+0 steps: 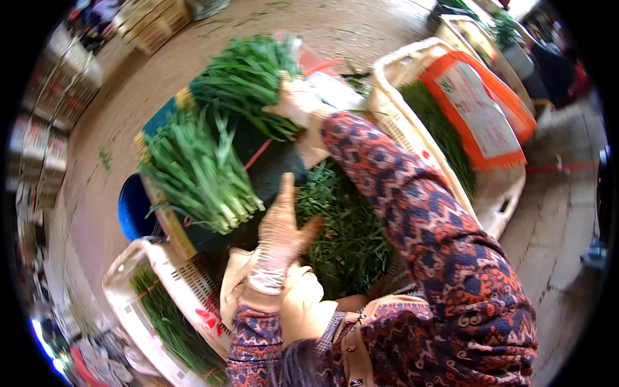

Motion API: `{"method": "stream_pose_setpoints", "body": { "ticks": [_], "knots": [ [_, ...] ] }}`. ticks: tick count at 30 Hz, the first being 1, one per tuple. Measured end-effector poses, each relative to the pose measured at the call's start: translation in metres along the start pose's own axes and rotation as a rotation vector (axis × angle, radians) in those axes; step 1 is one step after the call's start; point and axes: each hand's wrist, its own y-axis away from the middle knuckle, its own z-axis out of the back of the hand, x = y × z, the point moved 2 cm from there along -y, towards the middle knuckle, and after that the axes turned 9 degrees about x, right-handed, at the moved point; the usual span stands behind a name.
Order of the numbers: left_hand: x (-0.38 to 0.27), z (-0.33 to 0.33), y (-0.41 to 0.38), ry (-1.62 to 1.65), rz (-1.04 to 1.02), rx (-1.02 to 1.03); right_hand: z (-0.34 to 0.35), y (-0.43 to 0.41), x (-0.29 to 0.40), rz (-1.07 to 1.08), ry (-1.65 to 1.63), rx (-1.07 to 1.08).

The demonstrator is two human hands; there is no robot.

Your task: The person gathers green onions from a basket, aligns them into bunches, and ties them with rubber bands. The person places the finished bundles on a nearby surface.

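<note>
My left hand (280, 232), in a soiled glove, hangs in front of me with fingers apart and holds nothing. It is just right of a bunch of garlic chives (198, 169) whose pale cut ends face me. That bunch lies on a dark green work surface (271, 164) with yellow edges. My right hand (297, 99), also gloved, reaches forward and grips the right side of a larger, farther bunch of green leaves (246, 82); some of its fingers are blurred. Below the surface, close to my body, is a heap of loose green trimmings (343, 227).
Cream plastic crates with long thin greens stand at my left (188, 280) and right (387, 92). An orange-and-white printed sack (474, 111) covers part of the right one. A blue bucket (135, 208) stands beside the work surface. Stacked crates (63, 82) line the far left.
</note>
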Motion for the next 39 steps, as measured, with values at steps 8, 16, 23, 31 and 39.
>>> {"method": "stream_pose_setpoints", "body": {
  "ticks": [8, 16, 23, 31, 39],
  "knots": [
    [0.006, -0.025, -0.023, 0.108, 0.094, -0.034, 0.074, 0.112, -0.046, 0.302, -0.096, -0.132],
    [0.020, -0.082, -0.045, 0.173, 0.073, -0.004, 0.182, 0.303, -0.411, -0.310, -0.269, -0.447],
    [-0.065, -0.162, -0.162, 0.089, -0.267, 0.019, 0.187, 0.428, -0.579, -0.873, -0.462, -0.037],
    [-0.160, -0.282, -0.294, -0.209, -0.667, 0.027, 0.078, 0.408, -0.600, -1.140, 0.094, 0.664],
    [-0.154, -0.302, -0.302, -0.356, -0.594, 0.027, 0.078, 0.414, -0.635, -1.036, -0.187, 0.725]
  ]
}}
